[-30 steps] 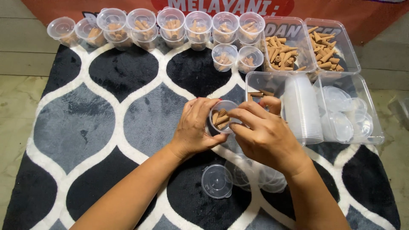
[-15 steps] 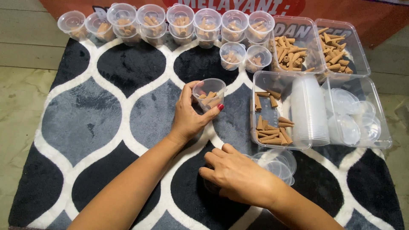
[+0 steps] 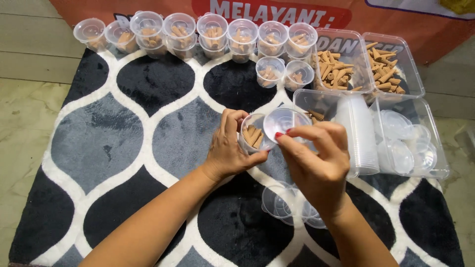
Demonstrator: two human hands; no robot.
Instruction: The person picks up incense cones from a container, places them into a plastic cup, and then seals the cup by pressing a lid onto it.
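Note:
My left hand [image 3: 228, 149] grips a small clear plastic cup [image 3: 253, 132] filled with brown cone-shaped pieces, tilted slightly toward me. My right hand [image 3: 316, 158] holds a round clear lid [image 3: 287, 123] by its edge, right over the cup's rim on the right side. Both hands hover above a black, grey and white patterned mat [image 3: 163, 133].
A row of filled clear cups [image 3: 198, 32] lines the mat's far edge. Two more cups [image 3: 284, 73] stand nearer. Trays of brown cones [image 3: 341, 69] [image 3: 388, 66], a cup stack [image 3: 358, 136], a lid tray [image 3: 408, 148] sit right. Loose lids [image 3: 284, 202] lie below my right hand.
My right hand rose from the loose lids near me with one lid and brought it to the cup. My left hand pulled the filled cup slightly nearer.

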